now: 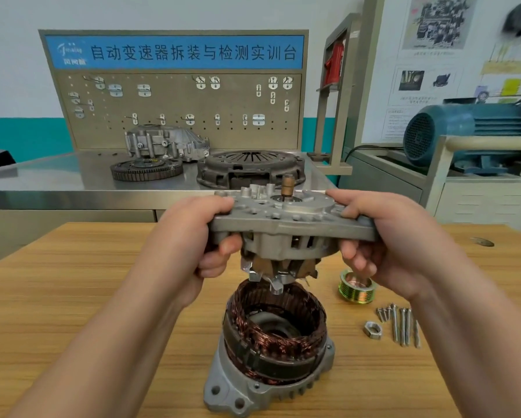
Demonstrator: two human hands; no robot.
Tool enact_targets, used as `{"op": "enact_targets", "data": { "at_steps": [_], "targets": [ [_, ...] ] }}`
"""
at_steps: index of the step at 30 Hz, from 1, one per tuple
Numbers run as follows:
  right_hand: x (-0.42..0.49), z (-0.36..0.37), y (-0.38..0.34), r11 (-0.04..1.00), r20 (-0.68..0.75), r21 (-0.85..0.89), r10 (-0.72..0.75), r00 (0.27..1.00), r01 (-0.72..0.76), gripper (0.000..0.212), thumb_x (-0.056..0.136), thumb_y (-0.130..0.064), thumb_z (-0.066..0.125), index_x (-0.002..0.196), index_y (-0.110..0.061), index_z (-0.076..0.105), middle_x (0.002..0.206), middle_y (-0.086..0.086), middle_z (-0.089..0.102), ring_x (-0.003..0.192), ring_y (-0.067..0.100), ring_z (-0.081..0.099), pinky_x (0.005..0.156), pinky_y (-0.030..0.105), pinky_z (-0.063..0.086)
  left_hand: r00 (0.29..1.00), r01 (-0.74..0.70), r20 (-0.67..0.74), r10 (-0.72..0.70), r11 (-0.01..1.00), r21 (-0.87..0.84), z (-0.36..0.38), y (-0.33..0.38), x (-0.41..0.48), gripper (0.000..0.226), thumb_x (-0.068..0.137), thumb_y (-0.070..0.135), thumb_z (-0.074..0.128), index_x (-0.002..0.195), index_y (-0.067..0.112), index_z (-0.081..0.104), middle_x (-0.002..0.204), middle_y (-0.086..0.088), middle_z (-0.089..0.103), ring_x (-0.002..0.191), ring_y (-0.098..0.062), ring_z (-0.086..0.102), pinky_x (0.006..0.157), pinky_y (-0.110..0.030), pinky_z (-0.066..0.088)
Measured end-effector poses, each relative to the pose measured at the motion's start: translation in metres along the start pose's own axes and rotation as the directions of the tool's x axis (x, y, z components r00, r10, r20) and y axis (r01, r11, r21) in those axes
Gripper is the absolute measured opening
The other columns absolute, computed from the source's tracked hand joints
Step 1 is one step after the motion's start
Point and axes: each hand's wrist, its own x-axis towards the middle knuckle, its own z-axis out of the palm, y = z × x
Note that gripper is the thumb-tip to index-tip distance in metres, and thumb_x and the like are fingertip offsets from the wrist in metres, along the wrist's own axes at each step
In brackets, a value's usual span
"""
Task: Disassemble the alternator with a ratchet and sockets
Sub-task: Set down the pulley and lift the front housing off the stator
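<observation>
A wooden table [72, 282] fills the foreground. Behind it stands a steel workbench [57, 176] backed by a pegboard [174, 110], and a blue motor [470, 131] sits off to the right. On the workbench lie a clutch cover [250, 167] and, to its left, a toothed ring gear [146, 170].

The alternator is in two parts at the middle of the table. The lower housing [232, 390] rests on the wood with the copper-wound stator [277, 327] seated in it, open at the top. Directly above, the end frame [289, 224] is held level in the air, with the rotor [280, 270] hanging beneath it (whether its lower tip is clear of the windings cannot be told).

The left hand [189, 236] grips the frame's left edge, thumb on top and fingers curled underneath. The right hand [388, 236] clamps the right edge in the same way.

A grooved pulley [355, 286] lies on the table to the right of the stator, partly behind the right hand. Nearer the camera, a row of long bolts [401, 324] lies with a single nut [372, 329] just to its left.
</observation>
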Motion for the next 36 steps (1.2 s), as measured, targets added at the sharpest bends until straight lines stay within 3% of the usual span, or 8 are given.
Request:
{"op": "enact_targets", "data": {
  "at_steps": [6,12,21,25,27,30,36],
  "targets": [
    [0.044,0.001,-0.011,0.987,0.019,-0.031,0.157,0.987,-0.156,0.028,0.09,-0.011,0.042,0.111,-0.002,0.059,0.039,0.005,0.052,0.027,0.01,0.043,0.028,0.012,0.03,0.989,0.144,-0.035,-0.144,0.99,-0.01,-0.003,0.009,0.034,0.029,0.097,0.018,0.034,0.068,0.014,0.037,0.039,0.0,0.034,0.024,-0.004,0.016,0.03,-0.009,0.01],
    [0.104,0.004,-0.009,0.928,0.024,-0.076,0.367,0.93,-0.365,0.022,0.088,-0.017,0.046,0.072,-0.008,0.058,0.042,0.0,0.052,0.029,0.007,0.043,0.028,0.012,0.029,0.934,0.351,-0.051,-0.353,0.936,-0.04,-0.016,-0.003,0.078,0.022,0.092,0.019,0.034,0.071,0.018,0.036,0.04,0.0,0.036,0.024,-0.005,0.019,0.027,-0.009,0.015],
    [0.153,0.001,-0.001,0.852,0.095,-0.144,0.519,0.85,-0.504,0.036,0.091,-0.029,0.045,0.07,-0.006,0.062,0.05,0.002,0.058,0.032,0.007,0.047,0.029,0.013,0.034,0.8,0.598,-0.008,-0.6,0.799,-0.054,-0.035,-0.005,0.12,0.025,0.087,0.025,0.041,0.067,0.01,0.047,0.047,0.0,0.047,0.026,-0.005,0.029,0.027,-0.009,0.025],
    [0.166,-0.001,0.02,0.79,0.073,-0.231,0.597,0.799,-0.569,0.036,0.096,-0.026,0.046,0.082,0.002,0.063,0.053,0.004,0.058,0.034,0.006,0.049,0.031,0.014,0.038,0.715,0.696,-0.011,-0.699,0.709,0.115,-0.041,-0.023,0.128,0.027,0.08,0.019,0.043,0.068,-0.002,0.056,0.052,-0.005,0.053,0.027,-0.005,0.031,0.026,-0.01,0.027],
    [0.17,0.001,0.039,0.757,0.056,-0.186,0.644,0.763,-0.626,0.033,0.094,-0.023,0.047,0.078,0.002,0.061,0.05,0.002,0.056,0.033,0.005,0.047,0.031,0.012,0.038,0.668,0.74,-0.023,-0.744,0.661,0.128,-0.043,-0.041,0.129,0.027,0.082,0.019,0.041,0.072,-0.002,0.054,0.051,-0.005,0.051,0.027,-0.005,0.028,0.025,-0.011,0.025],
    [0.181,0.003,0.053,0.772,0.057,-0.145,0.631,0.774,-0.619,0.032,0.092,-0.023,0.05,0.07,-0.002,0.06,0.048,0.001,0.055,0.031,0.005,0.047,0.03,0.013,0.038,0.656,0.751,0.0,-0.755,0.652,0.102,-0.049,-0.05,0.137,0.027,0.082,0.022,0.044,0.068,0.002,0.052,0.047,-0.003,0.049,0.025,-0.006,0.027,0.026,-0.011,0.023],
    [0.185,-0.008,0.063,0.904,0.12,-0.223,0.397,0.91,-0.365,0.025,0.09,-0.033,0.066,0.093,-0.009,0.06,0.057,0.004,0.063,0.045,0.011,0.058,0.042,0.019,0.047,0.722,0.662,-0.066,-0.689,0.66,0.355,-0.059,-0.061,0.139,0.045,0.093,0.051,0.039,0.075,0.013,0.055,0.055,-0.004,0.061,0.033,-0.008,0.035,0.033,-0.013,0.027]
  ]
}}
